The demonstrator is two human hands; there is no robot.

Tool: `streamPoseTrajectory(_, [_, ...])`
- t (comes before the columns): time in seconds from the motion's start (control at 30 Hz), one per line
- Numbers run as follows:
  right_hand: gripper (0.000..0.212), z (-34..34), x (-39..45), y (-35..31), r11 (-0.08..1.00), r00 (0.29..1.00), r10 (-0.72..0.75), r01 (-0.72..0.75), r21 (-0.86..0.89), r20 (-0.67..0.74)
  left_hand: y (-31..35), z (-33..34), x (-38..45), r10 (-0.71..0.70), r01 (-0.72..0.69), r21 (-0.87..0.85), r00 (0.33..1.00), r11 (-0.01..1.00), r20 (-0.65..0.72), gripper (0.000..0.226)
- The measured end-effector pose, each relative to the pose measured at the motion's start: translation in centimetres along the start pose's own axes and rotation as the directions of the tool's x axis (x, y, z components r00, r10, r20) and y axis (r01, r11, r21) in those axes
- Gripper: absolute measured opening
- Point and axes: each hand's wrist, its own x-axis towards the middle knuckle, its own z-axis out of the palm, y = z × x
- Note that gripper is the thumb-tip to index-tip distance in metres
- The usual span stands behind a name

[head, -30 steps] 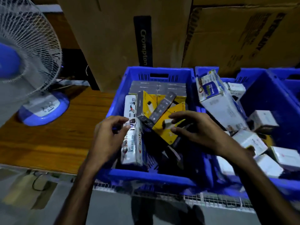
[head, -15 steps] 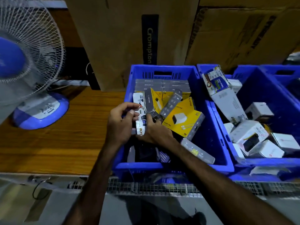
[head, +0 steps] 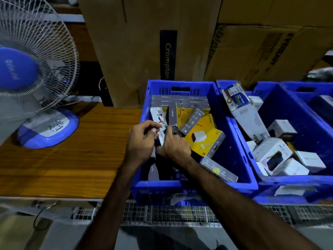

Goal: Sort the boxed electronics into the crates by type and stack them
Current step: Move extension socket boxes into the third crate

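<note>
A blue crate [head: 194, 184] in front of me holds grey and yellow boxed electronics. My left hand [head: 140, 141] pinches a long white box [head: 158, 118] that stands on edge against the crate's left wall. My right hand [head: 175, 143] reaches into the same corner beside it, fingers closed on a dark grey box [head: 173, 130]. A yellow charger box [head: 203, 136] leans in the crate's middle. A grey slim box [head: 218, 169] lies near the front. To the right, a second blue crate [head: 292, 179] holds several white boxes and a long white-and-blue box [head: 241, 109].
A table fan [head: 30, 82] with a blue base stands at the left on the wooden table [head: 72, 159]. Big cardboard cartons [head: 144, 42] rise behind the crates. A third blue crate [head: 313, 98] sits far right. A wire mesh shelf [head: 180, 213] runs below the table's front edge.
My right hand moved left from the yellow box into the crate's left corner and met my left hand at the white box. The view shifted left.
</note>
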Motion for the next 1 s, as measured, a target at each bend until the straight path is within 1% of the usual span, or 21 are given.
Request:
streamPoseTrajectory(0.1, [0.066, -1.2, -0.7, 0.2, 0.999, 0.998, -0.035, 0.035, 0.005, -0.045, 0.0, 0.2, 0.0, -0.013, 0.013, 0.008, 1.000, 1.000, -0.010, 0.025])
streamPoseTrajectory(0.23, [0.052, -4.7, -2.3, 0.2, 0.993, 0.984, -0.064, 0.079, 0.085, -0.168, 0.1, 0.3, 0.1, 0.002, -0.005, -0.047, 0.999, 0.999, -0.054, 0.016])
streamPoseTrajectory(0.3, [0.050, -6.7, -2.8, 0.4, 0.981, 0.974, -0.045, 0.085, 0.177, -0.221, 0.3, 0.3, 0.0, 0.042, -0.045, -0.035, 0.996, 0.998, -0.077, 0.015])
streamPoseTrajectory(0.37, [0.048, -8.9, -3.3, 0.8, 0.947, 0.963, -0.010, 0.095, 0.307, -0.269, 0.8, 0.4, -0.1, 0.059, -0.063, -0.043, 0.995, 0.997, -0.081, 0.017])
streamPoseTrajectory(0.47, [0.047, -11.5, -3.7, 2.6, 0.869, 0.962, 0.054, 0.088, 0.488, -0.269, 1.3, 0.8, -0.2, 0.066, -0.072, -0.093, 0.995, 0.993, -0.074, 0.020])
streamPoseTrajectory(0.53, [0.047, -12.2, -3.8, 4.9, 0.765, 0.951, 0.131, 0.083, 0.638, -0.281, 1.4, 1.1, -0.5, 0.053, -0.061, -0.144, 0.997, 0.988, -0.060, 0.019])
streamPoseTrajectory(0.6, [0.044, -12.6, -4.4, 7.5, 0.604, 0.944, 0.175, 0.123, 0.788, -0.281, 1.6, 1.9, -1.1, 0.044, -0.052, -0.185, 0.998, 0.981, -0.047, 0.015])
streamPoseTrajectory(0.67, [0.041, -13.0, -5.5, 10.2, 0.441, 0.947, 0.196, 0.146, 0.886, -0.254, 2.4, 3.4, -1.8, 0.015, -0.019, -0.213, 1.000, 0.977, -0.018, 0.016])
streamPoseTrajectory(0.73, [0.035, -13.4, -7.0, 12.5, 0.279, 0.953, 0.213, 0.151, 0.948, -0.214, 3.8, 5.3, -2.6, -0.011, 0.034, -0.270, 0.996, 0.962, 0.087, 0.023])
streamPoseTrajectory(0.8, [0.039, -13.5, -8.6, 14.6, 0.142, 0.955, 0.242, 0.139, 0.980, -0.171, 5.4, 7.6, -3.2, -0.006, 0.092, -0.359, 0.972, 0.929, 0.235, 0.037])
streamPoseTrajectory(0.83, [0.044, -13.4, -9.4, 15.8, 0.104, 0.953, 0.260, 0.135, 0.985, -0.157, 6.2, 8.7, -3.4, 0.003, 0.117, -0.395, 0.957, 0.911, 0.291, 0.046])
streamPoseTrajectory(0.9, [0.055, -13.6, -10.7, 17.6, 0.049, 0.947, 0.284, 0.143, 0.988, -0.151, 7.9, 10.8, -3.8, 0.022, 0.150, -0.449, 0.935, 0.881, 0.354, 0.059])
streamPoseTrajectory(0.93, [0.060, -13.9, -11.3, 18.6, 0.031, 0.945, 0.291, 0.149, 0.988, -0.152, 8.9, 11.9, -3.9, 0.028, 0.163, -0.471, 0.928, 0.867, 0.372, 0.062])
streamPoseTrajectory(1.0, [0.062, -14.9, -12.7, 21.0, 0.019, 0.951, 0.259, 0.171, 0.985, -0.170, 10.9, 14.5, -4.1, 0.037, 0.174, -0.499, 0.922, 0.849, 0.385, 0.060])
